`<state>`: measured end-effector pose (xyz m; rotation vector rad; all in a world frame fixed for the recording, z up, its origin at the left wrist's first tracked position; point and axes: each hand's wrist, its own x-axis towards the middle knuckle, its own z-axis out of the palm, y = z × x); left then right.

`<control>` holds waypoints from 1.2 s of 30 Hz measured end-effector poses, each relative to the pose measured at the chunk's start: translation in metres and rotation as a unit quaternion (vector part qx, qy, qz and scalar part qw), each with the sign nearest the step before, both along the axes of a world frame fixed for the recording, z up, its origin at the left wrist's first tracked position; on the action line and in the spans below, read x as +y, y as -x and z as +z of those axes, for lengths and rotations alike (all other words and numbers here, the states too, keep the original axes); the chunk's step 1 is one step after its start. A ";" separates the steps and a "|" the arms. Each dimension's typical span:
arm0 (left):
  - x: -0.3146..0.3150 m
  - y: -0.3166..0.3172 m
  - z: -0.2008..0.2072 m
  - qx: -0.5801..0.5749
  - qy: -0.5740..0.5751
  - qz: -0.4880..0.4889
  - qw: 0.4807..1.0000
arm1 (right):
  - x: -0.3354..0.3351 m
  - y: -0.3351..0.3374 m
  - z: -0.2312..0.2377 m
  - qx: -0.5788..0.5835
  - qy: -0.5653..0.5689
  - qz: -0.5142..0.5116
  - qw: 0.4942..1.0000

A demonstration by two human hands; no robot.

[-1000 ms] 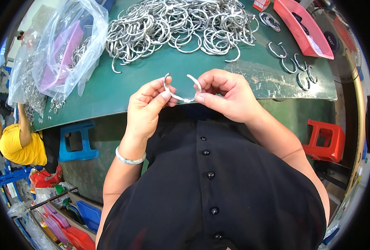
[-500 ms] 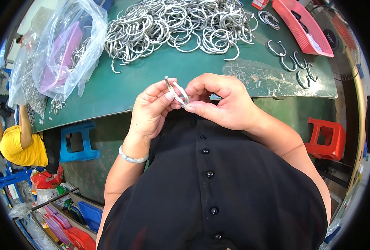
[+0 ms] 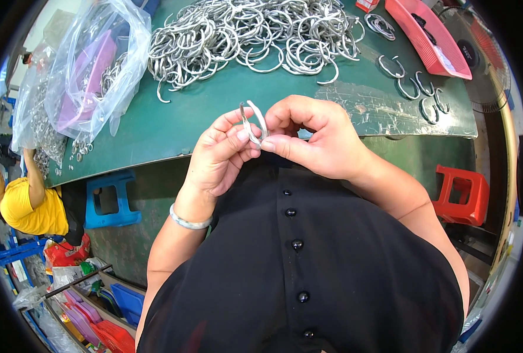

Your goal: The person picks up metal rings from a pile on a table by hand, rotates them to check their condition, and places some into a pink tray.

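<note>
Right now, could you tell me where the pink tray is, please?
In the head view the pink tray lies at the far right of the green table, just right of the heap of metal rings and beyond both hands.

Ring point(image 3: 252, 122) btwn hands; ring pile point(image 3: 255, 32) behind on table point(image 3: 173, 126), bag point(image 3: 91, 65) left.

A heap of silver metal rings point(image 3: 255, 35) sprawls across the green surface point(image 3: 173, 126), with a clear plastic bag point(image 3: 88, 70) at its left end and a pink tray point(image 3: 432, 35) at its right. Below the surface's edge stand a blue stool point(image 3: 111, 197) and a red stool point(image 3: 464, 194), and a person in a yellow shirt point(image 3: 29, 206) sits off to the left.
</note>
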<state>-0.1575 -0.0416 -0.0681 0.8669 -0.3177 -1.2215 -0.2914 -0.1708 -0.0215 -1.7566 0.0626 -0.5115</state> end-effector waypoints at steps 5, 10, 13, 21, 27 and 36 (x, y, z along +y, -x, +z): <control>0.000 0.001 -0.003 0.030 0.005 -0.016 0.999 | 0.000 0.000 0.003 0.024 -0.031 -0.005 0.999; -0.001 0.002 -0.004 0.042 0.005 -0.026 0.999 | -0.001 0.001 0.002 0.028 -0.037 -0.008 0.999; -0.002 0.002 -0.004 0.044 0.009 -0.034 0.998 | -0.002 0.002 0.000 0.026 -0.039 -0.005 0.999; -0.001 0.004 -0.004 0.047 0.008 -0.028 0.998 | -0.001 0.003 0.001 0.020 -0.041 0.000 0.999; 0.003 0.010 0.003 -0.116 0.047 0.095 0.988 | -0.009 0.005 -0.008 0.013 -0.053 -0.031 0.998; 0.002 0.024 0.023 -0.538 0.115 0.163 0.819 | -0.024 0.001 -0.036 0.105 -0.250 -0.018 0.962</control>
